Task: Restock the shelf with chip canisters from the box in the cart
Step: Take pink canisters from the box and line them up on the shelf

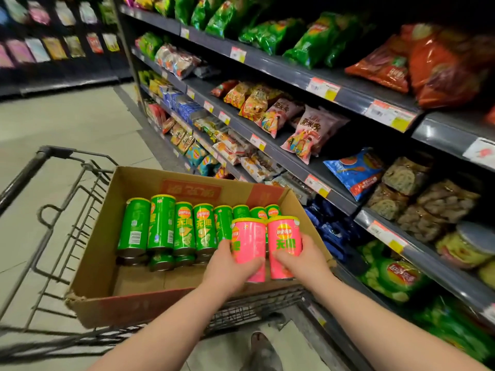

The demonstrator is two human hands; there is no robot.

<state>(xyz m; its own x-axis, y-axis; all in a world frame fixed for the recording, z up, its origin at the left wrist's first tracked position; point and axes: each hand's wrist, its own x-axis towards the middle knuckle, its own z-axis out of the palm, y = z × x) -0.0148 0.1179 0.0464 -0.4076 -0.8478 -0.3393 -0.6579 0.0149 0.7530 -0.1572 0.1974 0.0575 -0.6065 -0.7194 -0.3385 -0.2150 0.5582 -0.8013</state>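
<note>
Head view, looking forward and down along a shop aisle. Standing on a pale tiled floor (67, 121) with a tall shelf (281, 67) rising on the right, dark tiers crowded with snack bags and fronted by price tags. Facing a wire cart (24, 175) sitting just beside that shelf. Reaching with both arms into an open cardboard box (101, 236) lying in the cart and filling most of the basket. Looking onto green canisters (160, 223) lying side by side in a row across the far half of the box, yellow rims pointing away, more green ones showing beneath them and bare cardboard showing in the near half. Gripping the left pink canister (249, 242) with the left hand (230, 269), fingers and thumb curling round its lower part. Clasping the right pink canister (284, 236) with the right hand (302, 263) in the same way, fingers curling across its lower front. Holding both side by side and touching, lids pointing away, at the right end of the green row, over the green ones and close to the box's right wall. Showing one shoe (263, 352) on the floor near the cart's near end.
</note>
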